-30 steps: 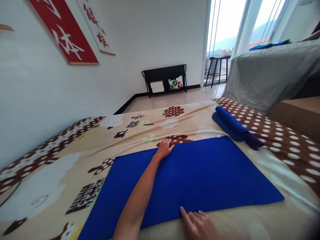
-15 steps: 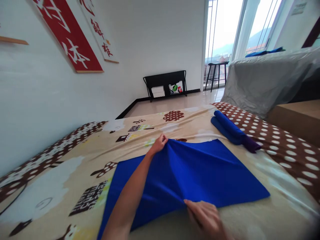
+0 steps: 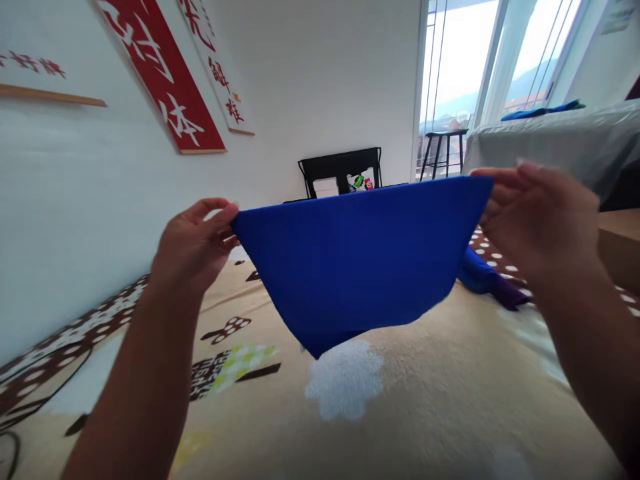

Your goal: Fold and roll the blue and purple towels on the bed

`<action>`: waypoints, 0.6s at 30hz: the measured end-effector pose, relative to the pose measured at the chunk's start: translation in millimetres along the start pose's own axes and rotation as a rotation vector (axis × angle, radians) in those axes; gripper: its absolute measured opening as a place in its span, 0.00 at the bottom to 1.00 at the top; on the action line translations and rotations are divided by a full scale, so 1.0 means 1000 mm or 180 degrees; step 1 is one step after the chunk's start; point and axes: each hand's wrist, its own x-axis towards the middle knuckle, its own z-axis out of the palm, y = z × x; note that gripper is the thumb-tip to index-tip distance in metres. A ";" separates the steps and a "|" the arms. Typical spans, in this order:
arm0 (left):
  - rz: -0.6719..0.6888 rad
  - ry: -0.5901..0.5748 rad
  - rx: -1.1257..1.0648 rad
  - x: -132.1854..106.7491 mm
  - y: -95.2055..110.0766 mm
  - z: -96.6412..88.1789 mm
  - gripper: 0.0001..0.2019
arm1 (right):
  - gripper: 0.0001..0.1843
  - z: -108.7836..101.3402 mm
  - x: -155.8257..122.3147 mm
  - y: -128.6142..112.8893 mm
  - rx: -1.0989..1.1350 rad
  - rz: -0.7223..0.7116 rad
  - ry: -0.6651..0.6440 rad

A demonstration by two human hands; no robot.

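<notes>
A blue cloth (image 3: pixel 360 260) hangs in the air above the patterned blanket (image 3: pixel 425 400), its top edge stretched between my hands. My left hand (image 3: pixel 193 243) pinches the upper left corner between thumb and fingers. At the upper right corner, my right hand (image 3: pixel 543 213) grips the fabric, slightly blurred. The cloth's lower edge hangs loose, with one corner pointing down at the left. Beyond it on the right lies a rolled blue and purple cloth (image 3: pixel 483 277), partly covered by the hanging one.
A black rack (image 3: pixel 343 162) holding a white box stands against the far wall. A stool (image 3: pixel 443 143) is by the window. Plastic sheeting (image 3: pixel 545 137) covers something at the right, with blue fabric (image 3: pixel 543 112) on top. Red and white scrolls (image 3: pixel 193 123) hang on the left wall.
The blue cloth lay on the blanket, pinched at its far and near edges. Both hands have since lifted it, and they now hold its corners wide apart.
</notes>
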 end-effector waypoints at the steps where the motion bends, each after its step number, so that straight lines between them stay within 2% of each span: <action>1: 0.0086 -0.0006 0.0045 -0.004 0.007 -0.001 0.12 | 0.28 0.001 0.006 -0.003 -0.0048 -0.0062 0.0004; 3: 0.0205 0.0003 0.0052 -0.008 0.012 -0.002 0.13 | 0.27 0.005 0.015 -0.002 -0.0129 -0.0171 0.0039; 5: 0.0187 0.0093 0.0008 -0.007 0.003 -0.004 0.15 | 0.27 0.009 0.021 0.009 -0.0144 -0.0064 0.0039; 9: -0.0078 0.0313 0.0064 0.009 -0.042 -0.007 0.18 | 0.32 0.016 0.034 0.050 -0.0162 0.0451 -0.0125; 11: -0.0210 0.0316 0.0135 0.021 -0.065 -0.006 0.20 | 0.32 0.018 0.044 0.072 -0.0186 0.0548 -0.0165; 13: -0.0227 0.0304 0.0225 0.034 -0.080 -0.003 0.20 | 0.30 0.021 0.056 0.087 -0.0263 0.0515 -0.0088; 15: -0.0114 0.0332 0.0311 0.047 -0.083 0.002 0.19 | 0.27 0.024 0.070 0.091 -0.0379 0.0385 0.0054; 18: 0.0291 0.0421 0.0251 0.057 -0.071 0.010 0.16 | 0.28 0.025 0.084 0.079 -0.0469 0.0122 0.0154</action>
